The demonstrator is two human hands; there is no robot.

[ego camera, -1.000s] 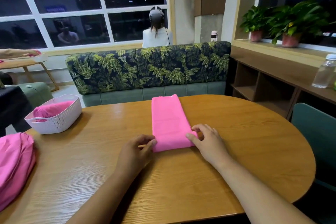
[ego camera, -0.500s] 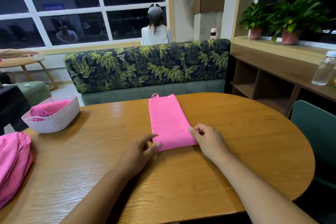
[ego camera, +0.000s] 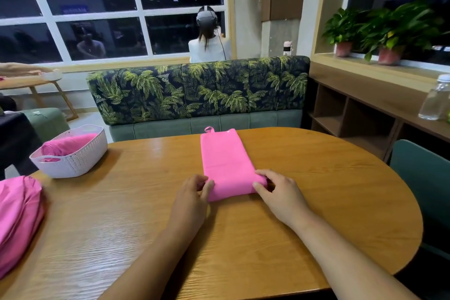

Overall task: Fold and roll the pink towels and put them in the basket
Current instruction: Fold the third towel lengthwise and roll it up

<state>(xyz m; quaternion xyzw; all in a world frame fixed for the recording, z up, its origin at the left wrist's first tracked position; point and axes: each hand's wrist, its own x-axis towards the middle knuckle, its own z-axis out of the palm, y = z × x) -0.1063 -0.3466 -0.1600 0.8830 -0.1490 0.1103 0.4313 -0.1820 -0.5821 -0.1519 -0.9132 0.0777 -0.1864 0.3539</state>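
A pink towel (ego camera: 225, 158), folded into a long narrow strip, lies on the wooden table (ego camera: 316, 190) and points away from me. Its near end is turned up into a small roll. My left hand (ego camera: 192, 198) pinches the roll's left end. On the roll's right end my right hand (ego camera: 280, 196) grips with curled fingers. A white perforated basket (ego camera: 73, 158) stands at the table's far left and holds one rolled pink towel (ego camera: 65, 145). A heap of pink towels (ego camera: 17, 217) lies at the left edge.
A palm-print sofa (ego camera: 199, 95) runs behind the table. A teal chair (ego camera: 423, 178) stands at the right. Wooden shelving with a water bottle (ego camera: 435, 100) and potted plants (ego camera: 389, 31) lines the right wall. A person (ego camera: 209, 39) stands behind the sofa.
Both hands have closed on the towel's near end and turned it up into the start of a roll. The view has tilted slightly.
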